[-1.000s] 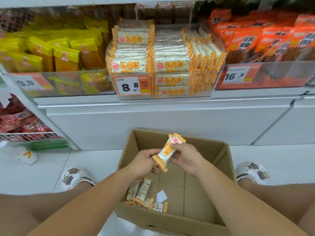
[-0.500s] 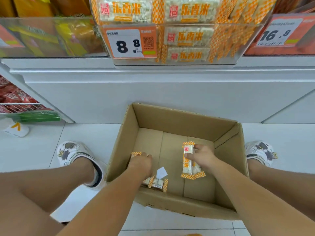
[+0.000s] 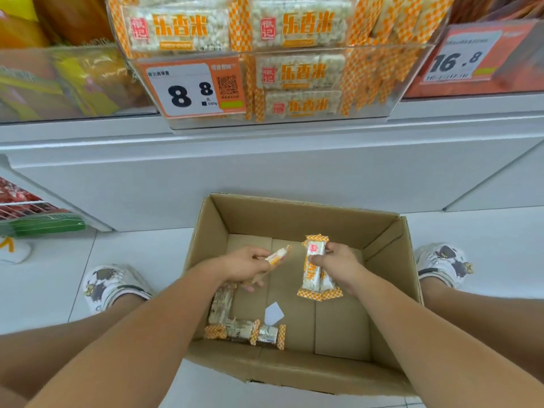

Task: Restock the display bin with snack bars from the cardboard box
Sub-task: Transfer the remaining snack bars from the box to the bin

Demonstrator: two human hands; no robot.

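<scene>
Inside the cardboard box (image 3: pixel 391 248), both hands hold bars; three remain.

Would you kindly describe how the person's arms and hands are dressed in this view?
Both forearms are bare to the frame's lower edge: no sleeves, cuffs or gloves show. The left hand and right hand carry no rings, watch or bracelet that I can see, and no markings show. Nails are too small to judge.
</scene>
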